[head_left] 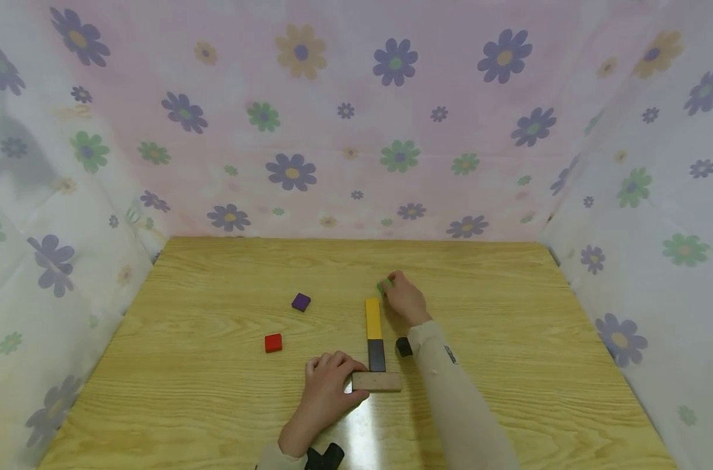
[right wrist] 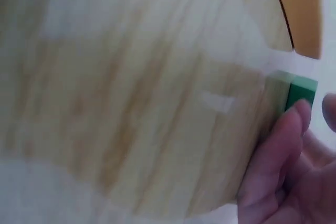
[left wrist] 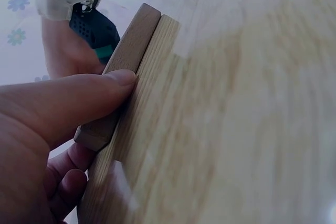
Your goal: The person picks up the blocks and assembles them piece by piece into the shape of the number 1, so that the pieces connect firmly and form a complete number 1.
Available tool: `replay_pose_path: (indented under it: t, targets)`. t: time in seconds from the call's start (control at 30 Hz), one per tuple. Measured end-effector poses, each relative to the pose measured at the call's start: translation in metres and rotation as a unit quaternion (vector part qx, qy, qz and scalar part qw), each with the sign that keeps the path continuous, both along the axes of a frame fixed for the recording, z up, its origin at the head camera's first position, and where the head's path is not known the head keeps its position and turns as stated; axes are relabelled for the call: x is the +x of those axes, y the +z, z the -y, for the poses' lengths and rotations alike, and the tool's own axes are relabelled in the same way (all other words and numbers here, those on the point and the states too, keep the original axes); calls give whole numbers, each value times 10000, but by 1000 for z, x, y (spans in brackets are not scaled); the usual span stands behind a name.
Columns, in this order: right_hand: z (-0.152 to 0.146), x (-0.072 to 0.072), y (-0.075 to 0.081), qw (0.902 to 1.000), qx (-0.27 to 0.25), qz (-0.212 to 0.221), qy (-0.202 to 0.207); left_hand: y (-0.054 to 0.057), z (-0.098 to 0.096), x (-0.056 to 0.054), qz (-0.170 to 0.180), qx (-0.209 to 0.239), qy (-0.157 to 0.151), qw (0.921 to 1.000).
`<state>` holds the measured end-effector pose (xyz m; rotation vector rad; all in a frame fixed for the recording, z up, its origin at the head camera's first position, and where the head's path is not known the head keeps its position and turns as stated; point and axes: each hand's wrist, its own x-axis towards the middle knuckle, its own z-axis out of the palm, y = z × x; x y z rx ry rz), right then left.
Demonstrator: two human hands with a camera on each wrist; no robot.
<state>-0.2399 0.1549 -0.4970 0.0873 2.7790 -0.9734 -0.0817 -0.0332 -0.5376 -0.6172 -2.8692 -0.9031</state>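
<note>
Left fingers (left wrist: pixel 105 90) round wooden block (left wrist: pixel 134 38), right fingers (right wrist: pixel 275 156) round green block (right wrist: pixel 304 90), red block (head_left: pixel 273 343) in head view alone.

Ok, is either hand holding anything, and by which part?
Left hand: the plain wooden block, pinched by its left end. Right hand: touching the green block; whether it grips can't be told.

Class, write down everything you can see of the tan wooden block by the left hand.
The tan wooden block is a long, straight-edged bar with faint grain. It lies flat on the yellowish wood-grain table, running left to right in the head view. The bare left hand pinches its left end, thumb on the near side. The black rectangular block appears to meet its far side.
</note>
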Motion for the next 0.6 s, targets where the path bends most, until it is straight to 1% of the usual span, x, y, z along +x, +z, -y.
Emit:
replay_pose_path:
  t: [0.17, 0.23, 0.33, 0.53, 0.6]
  targets:
    - [-8, -2, -1, 9985, -458, -46, 295, 2, -1, 0, 32, 36, 6, 10000]
    - [-10, -3, -1, 9976, -537, -46, 423, 2, -1, 0, 51, 47, 17, 10000]
    - [-10, -4, -1, 9973, -515, -73, 518, 2, -1, 0, 50, 29, 35, 10000]
    - [-4, -3, -2, 9976, -549, -107, 417, 1, -1, 0, 8, -1, 21, 10000]
    - [-2, -3, -3, 9975, -526, -152, 454, 1, 0, 0, 8, -11, 4, 10000]
